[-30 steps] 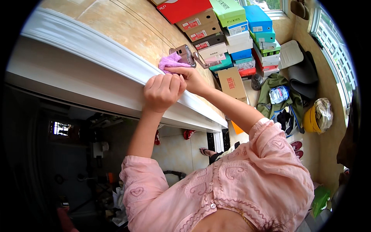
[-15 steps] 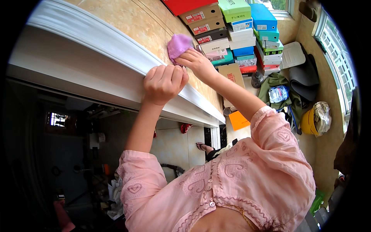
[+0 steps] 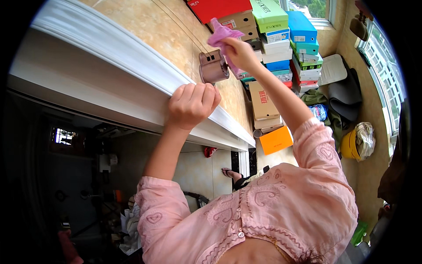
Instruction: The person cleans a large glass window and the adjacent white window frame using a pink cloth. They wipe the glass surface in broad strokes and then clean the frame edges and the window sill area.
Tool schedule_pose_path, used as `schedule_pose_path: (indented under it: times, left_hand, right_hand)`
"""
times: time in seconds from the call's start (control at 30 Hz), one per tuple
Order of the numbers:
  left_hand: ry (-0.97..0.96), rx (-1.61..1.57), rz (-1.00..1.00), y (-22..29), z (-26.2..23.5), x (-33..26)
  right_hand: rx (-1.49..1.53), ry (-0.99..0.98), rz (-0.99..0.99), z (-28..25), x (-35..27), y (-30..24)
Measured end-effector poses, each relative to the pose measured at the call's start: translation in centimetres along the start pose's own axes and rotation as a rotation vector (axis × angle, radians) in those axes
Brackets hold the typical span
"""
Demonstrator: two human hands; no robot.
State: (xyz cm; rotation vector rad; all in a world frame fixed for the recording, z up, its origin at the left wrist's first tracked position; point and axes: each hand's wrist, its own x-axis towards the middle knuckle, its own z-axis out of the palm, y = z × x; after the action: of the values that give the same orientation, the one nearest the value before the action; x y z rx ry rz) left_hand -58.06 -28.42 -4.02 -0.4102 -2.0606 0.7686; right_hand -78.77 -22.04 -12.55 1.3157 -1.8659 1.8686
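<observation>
My right hand [image 3: 241, 53] pinches a crumpled purple cloth [image 3: 222, 35], which hangs down past the fingers beside a rose-brown, rounded wall fixture [image 3: 213, 67]. The fixture has small dark square openings on its top side and is mounted on the tan tiled wall [image 3: 145, 28]. My left hand [image 3: 193, 104] is closed in a fist against the white door frame [image 3: 132, 57], just below the fixture. What its curled fingers hold, if anything, is hidden.
Stacked shoe boxes [image 3: 274, 35] rise beyond my right hand. Lower down are an orange box [image 3: 276, 140], a brown carton [image 3: 263, 100] and a yellow bucket [image 3: 350, 143]. A sandalled foot [image 3: 231, 173] shows on the floor. Windows [image 3: 387, 83] line the right side.
My right hand has lifted the purple cloth up and to the right, off the wall, uncovering the rose-brown fixture. My left fist has shifted slightly right and down along the frame.
</observation>
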Motion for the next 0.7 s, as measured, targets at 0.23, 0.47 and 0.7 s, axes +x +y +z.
schedule_pose_path:
  times: [0.23,0.47,0.7]
  left_hand:
    - [0.026,0.0,-0.009,0.2,-0.2,-0.1]
    - [0.047,-0.008,-0.002,0.0,-0.1,-0.5]
    - [0.045,0.002,-0.012,0.1,0.1,0.0]
  right_hand:
    - [0.105,-0.671,0.804,2.1,5.7,1.9]
    - [0.309,-0.589,0.861,3.2,4.2,3.4]
    - [-0.172,-0.348,0.402,1.6,2.0,8.9]
